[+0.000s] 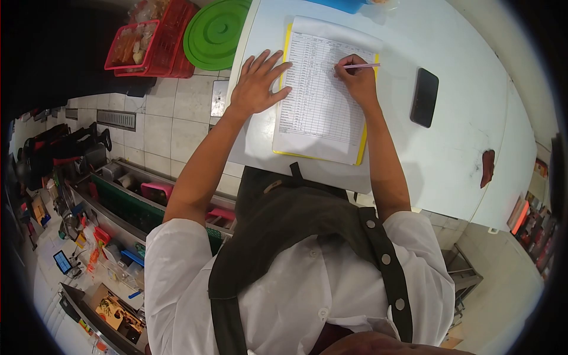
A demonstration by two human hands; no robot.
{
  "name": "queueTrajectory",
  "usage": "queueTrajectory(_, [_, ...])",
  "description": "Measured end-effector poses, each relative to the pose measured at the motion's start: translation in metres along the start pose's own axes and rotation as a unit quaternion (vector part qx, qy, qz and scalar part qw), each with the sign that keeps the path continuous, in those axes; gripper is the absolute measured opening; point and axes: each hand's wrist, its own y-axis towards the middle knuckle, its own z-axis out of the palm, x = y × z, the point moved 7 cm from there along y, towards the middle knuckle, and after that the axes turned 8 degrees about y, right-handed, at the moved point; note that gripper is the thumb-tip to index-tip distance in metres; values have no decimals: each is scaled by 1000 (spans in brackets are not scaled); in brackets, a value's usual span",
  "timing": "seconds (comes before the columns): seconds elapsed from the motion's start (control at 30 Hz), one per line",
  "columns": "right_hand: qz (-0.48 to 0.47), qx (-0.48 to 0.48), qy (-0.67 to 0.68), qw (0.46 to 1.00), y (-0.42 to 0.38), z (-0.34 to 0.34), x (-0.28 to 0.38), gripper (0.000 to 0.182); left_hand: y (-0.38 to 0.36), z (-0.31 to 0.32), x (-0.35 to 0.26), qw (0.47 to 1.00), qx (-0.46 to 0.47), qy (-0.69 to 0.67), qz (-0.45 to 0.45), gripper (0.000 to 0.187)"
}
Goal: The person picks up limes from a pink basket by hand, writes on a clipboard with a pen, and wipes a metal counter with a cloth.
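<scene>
A yellow clipboard (362, 155) lies on the white table (402, 160), bearing a printed sheet (313, 112) with rows and columns. The sheet's top page is folded back over the upper edge. My right hand (357, 80) grips a slim pink pen (370, 65) near the upper right of the form; its tip is hidden by the fingers. Spread flat, my left hand (260, 83) rests at the clipboard's left edge, with the fingertips and thumb reaching the paper. It holds nothing.
On the table to the right lie a black phone (425, 97) and a dark red object (487, 168). Past the left edge stand red baskets (177, 41) with bagged items and a green round lid (218, 34). A blue container (337, 5) sits at the top.
</scene>
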Motion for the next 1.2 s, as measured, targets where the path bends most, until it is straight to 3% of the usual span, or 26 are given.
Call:
queueTrajectory(0.5, [-4, -10, -62, 998, -6, 0, 5, 11, -1, 5, 4, 1000, 13, 15, -15, 61])
queueTrajectory(1.2, [-10, -19, -29, 999, -4, -3, -2, 12, -2, 7, 6, 1000, 9, 19, -17, 61])
